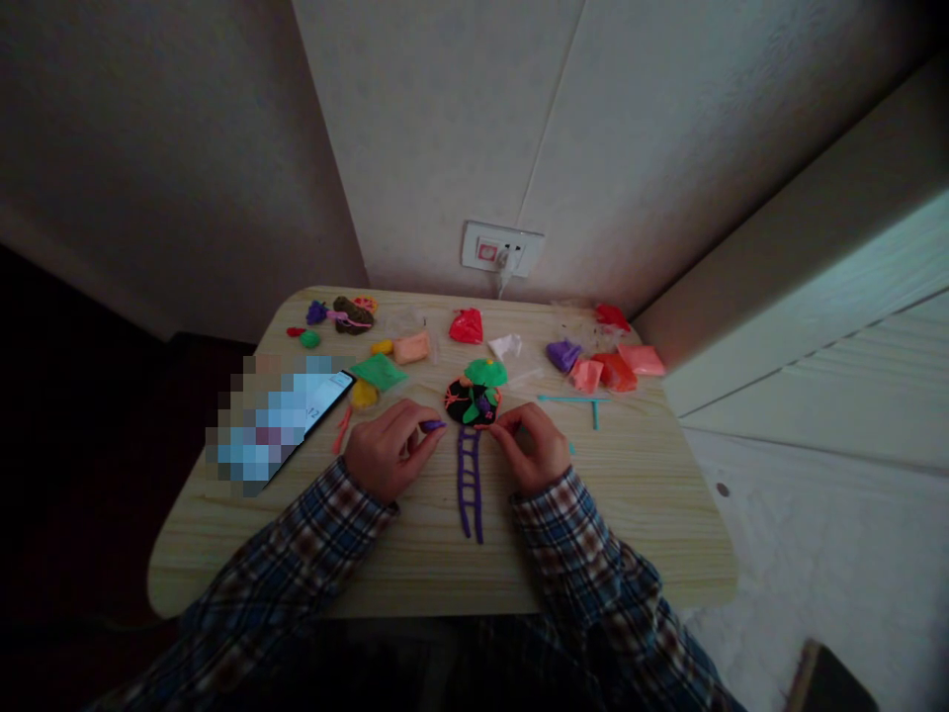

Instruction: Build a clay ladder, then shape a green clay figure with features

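Clay ladder (470,487) lay flat, 6 o'clock of black disc (461,403), prob. for support. L hand (384,453) pinched purple clay (432,426); R hand (535,450) grip unclear.

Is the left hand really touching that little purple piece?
Touching. The head view shows it: the left hand has the purple piece pinched between thumb and finger, with no gap to see.

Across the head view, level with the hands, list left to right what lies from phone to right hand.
Phone, coral strip, left hand pinching a purple piece, purple ladder shape, right hand.
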A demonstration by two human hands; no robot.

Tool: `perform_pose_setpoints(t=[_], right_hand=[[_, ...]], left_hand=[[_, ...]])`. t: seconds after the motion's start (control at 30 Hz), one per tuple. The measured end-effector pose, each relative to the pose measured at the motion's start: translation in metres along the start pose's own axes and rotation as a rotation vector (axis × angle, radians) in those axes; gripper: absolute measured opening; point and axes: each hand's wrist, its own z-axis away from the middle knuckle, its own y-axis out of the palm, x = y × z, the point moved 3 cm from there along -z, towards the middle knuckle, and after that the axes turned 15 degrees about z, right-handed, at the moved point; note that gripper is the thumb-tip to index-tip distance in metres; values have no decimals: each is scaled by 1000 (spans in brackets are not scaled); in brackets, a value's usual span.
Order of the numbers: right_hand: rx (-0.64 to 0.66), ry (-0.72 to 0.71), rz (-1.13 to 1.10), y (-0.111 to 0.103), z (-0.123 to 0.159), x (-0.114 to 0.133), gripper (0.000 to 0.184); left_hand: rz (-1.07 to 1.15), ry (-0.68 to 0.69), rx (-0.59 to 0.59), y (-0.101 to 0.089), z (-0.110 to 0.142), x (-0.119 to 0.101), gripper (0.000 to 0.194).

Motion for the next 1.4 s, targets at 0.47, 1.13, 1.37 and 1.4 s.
perform_pose_setpoints(t=[0.47, 1.13, 1.37, 1.4], right_hand=[[64, -45, -2, 1, -1, 0, 11], [57, -107, 167, 4, 7, 3, 12], [34, -156, 196, 5, 10, 5, 14], [33, -159, 192, 4, 10, 5, 16]], left_hand=[[16, 2, 13, -1, 0, -2, 8], [18, -15, -1, -1, 1, 0, 9], [13, -14, -5, -1, 1, 0, 9], [10, -17, -8, -1, 1, 0, 9]])
